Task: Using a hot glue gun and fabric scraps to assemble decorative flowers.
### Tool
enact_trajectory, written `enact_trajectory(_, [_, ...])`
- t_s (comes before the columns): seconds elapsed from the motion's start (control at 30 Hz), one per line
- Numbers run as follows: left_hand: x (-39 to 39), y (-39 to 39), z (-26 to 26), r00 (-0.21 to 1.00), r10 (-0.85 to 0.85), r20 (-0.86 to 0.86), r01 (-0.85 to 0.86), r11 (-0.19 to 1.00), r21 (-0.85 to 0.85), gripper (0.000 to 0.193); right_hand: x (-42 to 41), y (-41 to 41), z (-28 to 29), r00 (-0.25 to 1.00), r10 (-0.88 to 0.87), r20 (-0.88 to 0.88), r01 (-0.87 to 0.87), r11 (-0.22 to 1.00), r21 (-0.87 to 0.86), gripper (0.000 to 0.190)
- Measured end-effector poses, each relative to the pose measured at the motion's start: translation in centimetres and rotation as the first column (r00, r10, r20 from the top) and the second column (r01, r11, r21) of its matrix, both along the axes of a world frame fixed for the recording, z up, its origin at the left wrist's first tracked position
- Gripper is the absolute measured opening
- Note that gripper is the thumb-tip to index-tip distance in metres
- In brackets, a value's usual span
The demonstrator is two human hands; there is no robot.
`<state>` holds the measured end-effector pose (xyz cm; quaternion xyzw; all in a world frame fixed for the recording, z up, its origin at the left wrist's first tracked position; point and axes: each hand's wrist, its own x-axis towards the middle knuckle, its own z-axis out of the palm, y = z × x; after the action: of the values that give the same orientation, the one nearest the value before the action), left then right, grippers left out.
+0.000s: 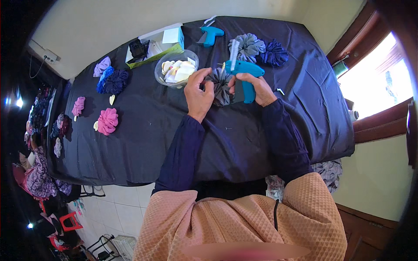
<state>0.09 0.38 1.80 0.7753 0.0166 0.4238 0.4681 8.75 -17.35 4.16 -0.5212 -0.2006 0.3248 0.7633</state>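
Observation:
My right hand (pixel 259 89) is wrapped around the handle of a teal tagging gun (pixel 245 68), its needle pointing left and a strip of white fasteners (pixel 234 53) standing up from its top. At the needle sits a small cream tag, partly hidden. A dark grey fabric scrunchie (pixel 221 93) lies between my hands, just below the needle. The thumb and fingers of my left hand (pixel 198 94) pinch its left edge. Behind the left hand stands a clear round plastic tub (pixel 160 78) holding many cream tags (pixel 181 70).
A second tagging gun (pixel 211 35), a grey scrunchie (pixel 250 47) and a navy scrunchie (pixel 275 53) lie at the back. An open box (pixel 153 53) stands back left. Leftward are blue scrunchies (pixel 116 81) and tagged pink scrunchies (pixel 108 121). A loose plastic fastener (pixel 228 128) lies in front on the black tablecloth (pixel 137 153).

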Motion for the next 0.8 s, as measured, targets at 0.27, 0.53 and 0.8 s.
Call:
enact_trajectory(0.27, [0.5,0.5,-1.5,0.975,0.144,-0.168,-0.089,0.95,0.299,0.031,1.4,-1.3,-0.3,1.0,-0.015,0.022,0.016,1.0,-0.011,0.034])
enact_trajectory(0.53, [0.7,0.7,-2.0,0.976,0.102,-0.193,-0.063,0.978,0.196,0.026,1.1,-1.3,0.1,1.0,-0.017,0.014,0.018,0.997,-0.078,0.033])
enact_trajectory(0.8, [0.7,0.4,-1.4,0.975,0.125,-0.184,-0.142,0.987,-0.082,0.013,0.5,-1.0,0.5,1.0,0.022,0.011,-0.021,0.994,-0.104,0.029])
